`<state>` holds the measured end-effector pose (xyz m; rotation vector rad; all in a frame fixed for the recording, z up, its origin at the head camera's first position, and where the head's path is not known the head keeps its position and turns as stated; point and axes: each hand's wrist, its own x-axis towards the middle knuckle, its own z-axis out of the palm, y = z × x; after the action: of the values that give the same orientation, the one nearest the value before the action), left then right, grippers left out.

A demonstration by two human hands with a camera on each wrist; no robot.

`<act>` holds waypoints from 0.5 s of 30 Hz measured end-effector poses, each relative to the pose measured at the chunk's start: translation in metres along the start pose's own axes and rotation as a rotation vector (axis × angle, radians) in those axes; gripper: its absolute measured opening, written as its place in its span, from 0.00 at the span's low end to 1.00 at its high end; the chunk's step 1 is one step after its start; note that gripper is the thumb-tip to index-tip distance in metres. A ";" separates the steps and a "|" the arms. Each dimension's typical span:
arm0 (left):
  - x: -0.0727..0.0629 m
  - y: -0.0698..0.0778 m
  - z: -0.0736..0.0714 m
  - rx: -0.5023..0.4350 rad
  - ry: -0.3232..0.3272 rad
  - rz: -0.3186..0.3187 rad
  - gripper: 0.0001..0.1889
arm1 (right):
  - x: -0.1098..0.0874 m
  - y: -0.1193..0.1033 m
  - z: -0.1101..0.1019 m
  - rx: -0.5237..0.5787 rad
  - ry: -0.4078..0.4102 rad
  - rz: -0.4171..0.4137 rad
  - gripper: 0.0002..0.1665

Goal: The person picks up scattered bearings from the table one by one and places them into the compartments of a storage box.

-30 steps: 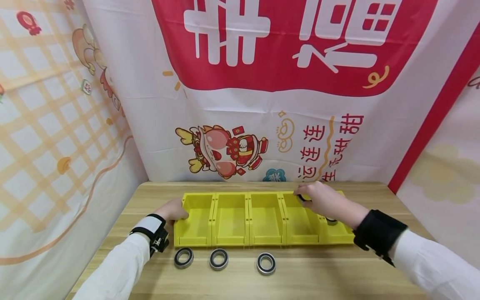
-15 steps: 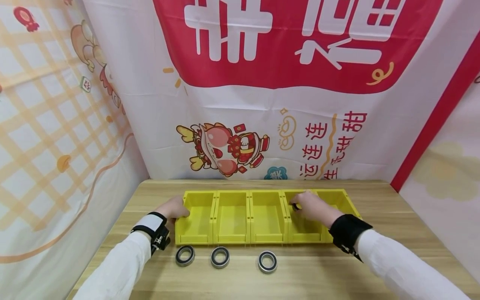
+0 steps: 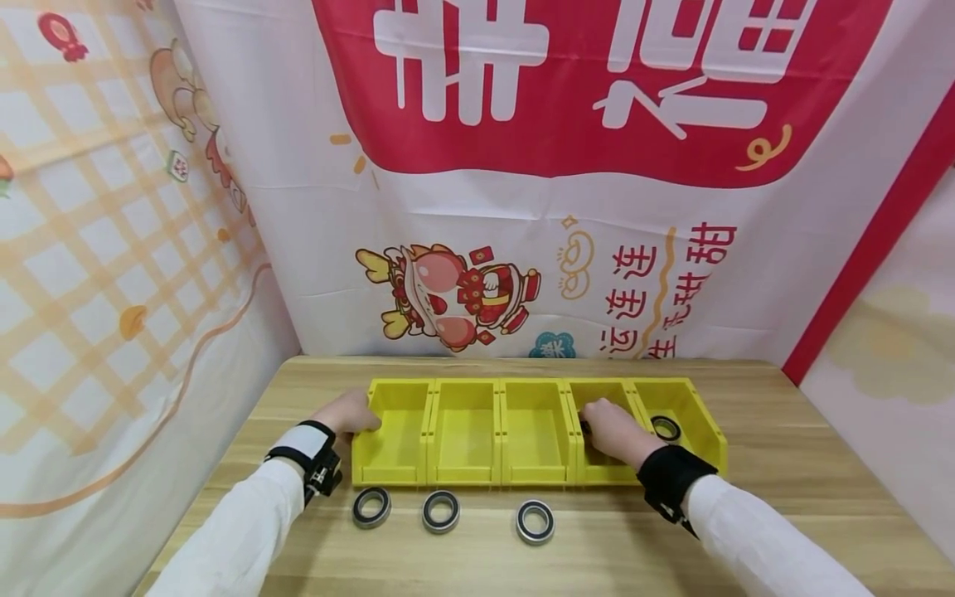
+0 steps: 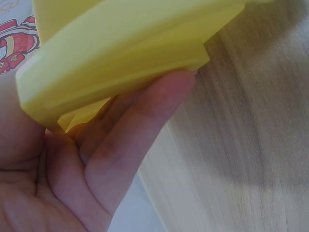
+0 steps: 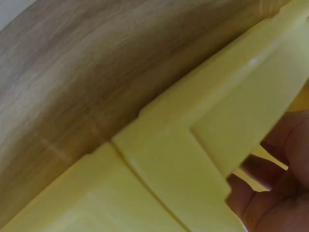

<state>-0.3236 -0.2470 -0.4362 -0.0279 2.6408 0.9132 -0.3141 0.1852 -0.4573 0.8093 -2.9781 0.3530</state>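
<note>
Five yellow bins (image 3: 534, 475) form one row. Four ring bearings (image 3: 441, 526) show: three between six and eight o'clock from the row's middle, one inside at three o'clock. One left hand (image 3: 353, 414) and one right hand (image 3: 615, 430) appear, with one mostly hidden dark piece (image 3: 584, 427).

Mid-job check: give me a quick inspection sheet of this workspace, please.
Surface: wood-grain table under the bins.
Job's things: five yellow bins in a row; three bearings on the table before them, one bearing in the rightmost bin.
Clutter: nothing seen.
Hands: left hand grips the leftmost bin; right hand, in the fourth bin from the left, appears to hold a mostly hidden bearing.
Cables: nothing seen.
Surroundings: printed cloth hangs behind.
</note>
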 end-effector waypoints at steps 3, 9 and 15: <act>-0.002 0.002 0.000 0.001 0.001 0.004 0.15 | -0.001 -0.003 0.001 -0.018 0.016 0.018 0.15; -0.005 0.005 -0.002 -0.014 -0.008 -0.007 0.16 | -0.001 -0.006 0.003 -0.056 0.022 0.018 0.16; -0.002 0.002 0.000 -0.029 -0.006 -0.007 0.19 | 0.002 -0.005 -0.008 0.001 -0.031 0.050 0.05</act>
<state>-0.3223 -0.2454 -0.4341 -0.0410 2.6203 0.9484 -0.3134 0.1825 -0.4479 0.7476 -3.0316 0.3464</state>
